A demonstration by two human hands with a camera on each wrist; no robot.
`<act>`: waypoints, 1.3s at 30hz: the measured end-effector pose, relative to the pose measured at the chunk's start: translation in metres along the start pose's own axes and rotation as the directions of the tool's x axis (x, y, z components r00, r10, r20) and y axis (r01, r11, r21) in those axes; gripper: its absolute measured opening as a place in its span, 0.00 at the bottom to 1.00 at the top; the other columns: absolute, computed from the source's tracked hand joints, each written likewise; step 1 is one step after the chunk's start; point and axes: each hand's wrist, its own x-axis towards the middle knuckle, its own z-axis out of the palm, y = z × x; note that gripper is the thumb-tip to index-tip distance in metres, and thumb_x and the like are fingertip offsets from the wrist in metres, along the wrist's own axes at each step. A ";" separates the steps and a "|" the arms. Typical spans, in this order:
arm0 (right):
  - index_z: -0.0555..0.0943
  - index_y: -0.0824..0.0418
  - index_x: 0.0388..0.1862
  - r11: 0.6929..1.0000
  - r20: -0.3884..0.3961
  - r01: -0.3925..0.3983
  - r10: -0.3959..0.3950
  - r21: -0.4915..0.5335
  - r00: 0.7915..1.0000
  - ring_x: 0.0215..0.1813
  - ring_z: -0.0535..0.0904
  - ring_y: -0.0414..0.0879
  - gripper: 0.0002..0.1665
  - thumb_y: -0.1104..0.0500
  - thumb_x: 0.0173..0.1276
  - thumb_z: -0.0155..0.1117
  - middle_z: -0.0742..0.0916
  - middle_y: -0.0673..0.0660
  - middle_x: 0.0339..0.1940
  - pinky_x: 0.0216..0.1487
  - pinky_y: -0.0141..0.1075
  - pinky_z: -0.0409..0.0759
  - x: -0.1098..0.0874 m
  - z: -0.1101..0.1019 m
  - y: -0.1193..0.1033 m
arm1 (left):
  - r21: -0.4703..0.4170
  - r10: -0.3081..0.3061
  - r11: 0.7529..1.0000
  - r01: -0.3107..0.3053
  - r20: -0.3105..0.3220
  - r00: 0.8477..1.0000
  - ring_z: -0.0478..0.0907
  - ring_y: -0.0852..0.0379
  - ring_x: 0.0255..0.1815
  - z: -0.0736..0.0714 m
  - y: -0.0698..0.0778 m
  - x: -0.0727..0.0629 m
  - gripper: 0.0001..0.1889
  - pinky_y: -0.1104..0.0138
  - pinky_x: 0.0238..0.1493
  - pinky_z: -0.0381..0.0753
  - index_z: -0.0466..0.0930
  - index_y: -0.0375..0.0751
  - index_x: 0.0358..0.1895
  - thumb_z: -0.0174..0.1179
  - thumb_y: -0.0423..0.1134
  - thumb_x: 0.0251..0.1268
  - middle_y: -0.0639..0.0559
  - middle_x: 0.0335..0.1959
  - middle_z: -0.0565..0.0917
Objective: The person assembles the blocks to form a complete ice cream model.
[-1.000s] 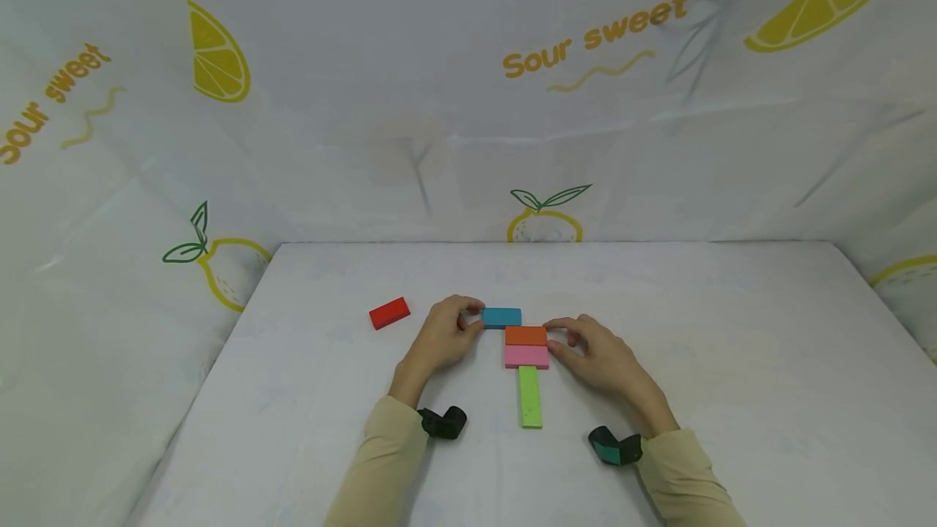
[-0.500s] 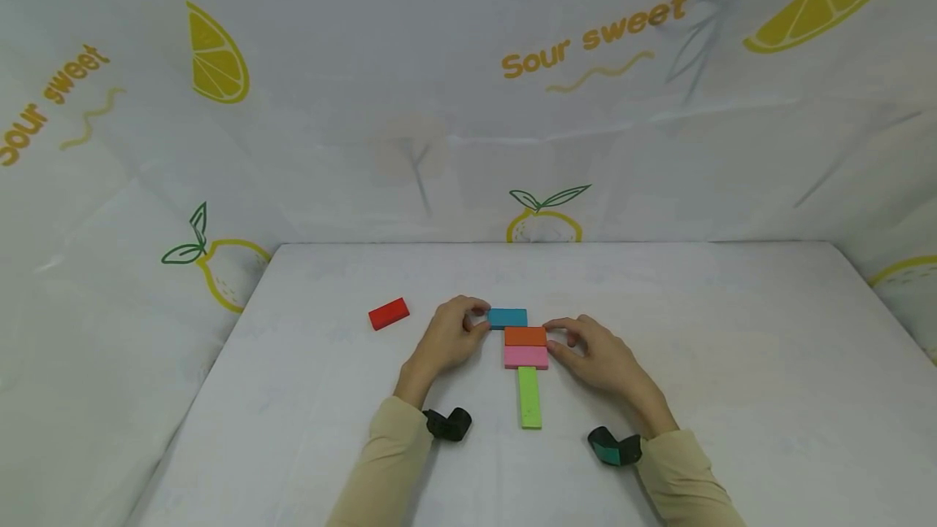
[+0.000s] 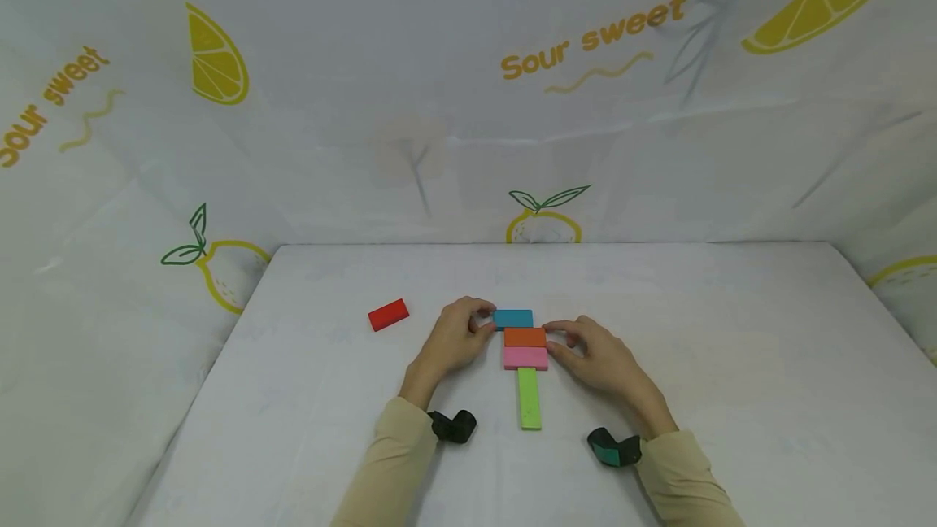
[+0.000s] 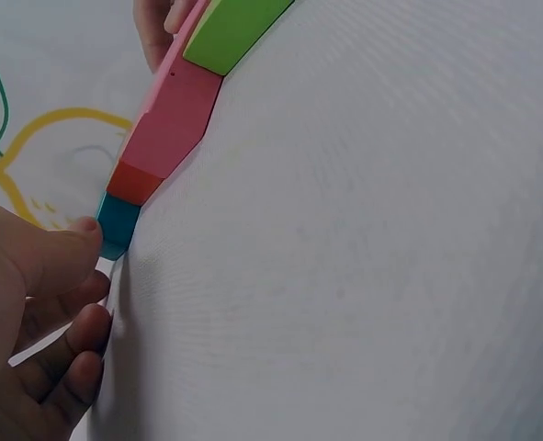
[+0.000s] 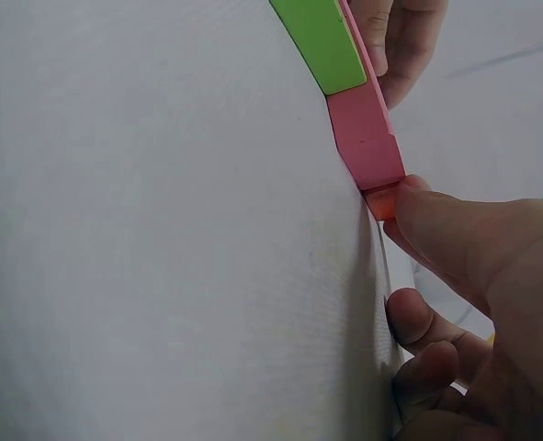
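My left hand (image 3: 455, 340) pinches the left end of a blue block (image 3: 513, 319) between thumb and index finger. This block lies flat behind an orange block (image 3: 525, 337), its right end short of the orange one's right end. At the orange block's right end, my right hand (image 3: 600, 354) holds it with thumb and index finger. A pink block (image 3: 525, 358) lies against the front of the orange one. From the pink block a green block (image 3: 529, 399) runs lengthwise toward me. The right wrist view shows the thumb at the orange block (image 5: 383, 202).
A red block (image 3: 389, 315) lies at a slant on the white table (image 3: 293, 397), left of my left hand. Behind the table hangs a white cloth (image 3: 351, 88) printed with lemons and lettering. Black wrist cameras (image 3: 454, 427) sit on both wrists.
My left hand has slid the blue block to the right along the back of the orange block. The right hand and the other blocks have stayed in place.
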 end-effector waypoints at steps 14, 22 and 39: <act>0.83 0.55 0.62 1.000 -0.004 0.014 -0.014 -0.006 1.000 0.35 0.69 0.44 0.22 0.51 0.72 0.67 0.76 0.53 0.36 0.32 0.34 0.62 -0.002 0.000 0.000 | -0.012 0.014 1.000 -0.014 -0.007 1.000 0.71 0.62 0.33 0.004 0.003 0.000 0.14 0.74 0.36 0.72 0.84 0.39 0.57 0.63 0.36 0.71 0.46 0.49 0.86; 0.84 0.56 0.61 1.000 -0.011 0.023 -0.023 -0.004 1.000 0.34 0.67 0.44 0.21 0.52 0.71 0.67 0.77 0.53 0.35 0.31 0.33 0.60 -0.001 0.000 0.000 | -0.025 0.031 0.999 -0.032 -0.031 0.999 0.71 0.61 0.34 0.009 0.000 0.000 0.14 0.73 0.38 0.71 0.84 0.39 0.57 0.63 0.37 0.71 0.47 0.48 0.85; 0.84 0.56 0.61 1.000 -0.017 0.018 -0.018 0.003 1.000 0.34 0.67 0.44 0.21 0.52 0.72 0.67 0.77 0.53 0.35 0.31 0.33 0.60 -0.002 -0.001 -0.001 | -0.079 0.075 0.994 -0.080 -0.072 0.995 0.71 0.58 0.36 0.014 -0.006 -0.001 0.14 0.72 0.40 0.69 0.84 0.40 0.56 0.62 0.35 0.71 0.46 0.46 0.85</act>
